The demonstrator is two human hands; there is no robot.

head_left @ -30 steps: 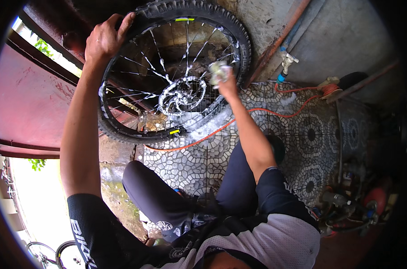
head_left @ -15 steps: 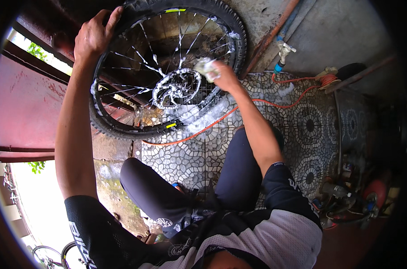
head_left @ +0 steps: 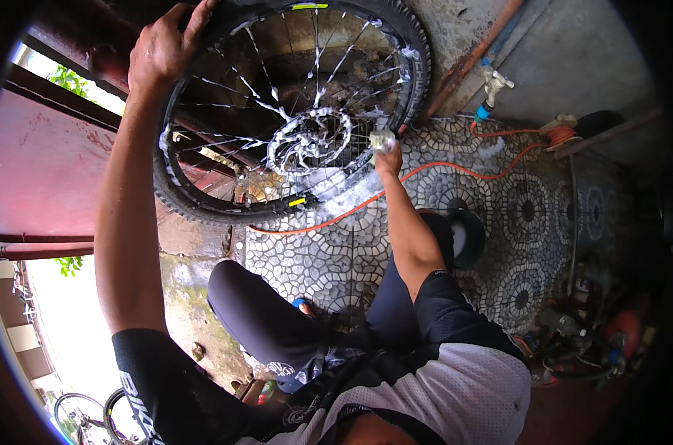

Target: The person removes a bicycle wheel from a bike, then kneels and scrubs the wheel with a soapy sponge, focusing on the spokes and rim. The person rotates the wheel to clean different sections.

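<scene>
Left hand [head_left: 158, 53]: we are holding it at the tyre [head_left: 416, 63], thumb spread, closure unclear; our right hand [head_left: 388, 161] is gripping a pale sponge [head_left: 383, 141].

- Our left hand [head_left: 162, 53] grips the upper left of a black, knobbly-tyred bicycle wheel [head_left: 307, 144].
- Our right hand [head_left: 388, 161] holds a pale, foamy wad [head_left: 382, 141] by the wheel's lower right rim.
- We see white foam [head_left: 275, 94] on its thin spokes [head_left: 316, 59] and round metal disc [head_left: 336, 117].
- An orange hose [head_left: 455, 169] crosses our grey, mosaic-patterned floor [head_left: 525, 211] near a metal tap [head_left: 494, 83] with a blue fitting [head_left: 483, 113].
</scene>
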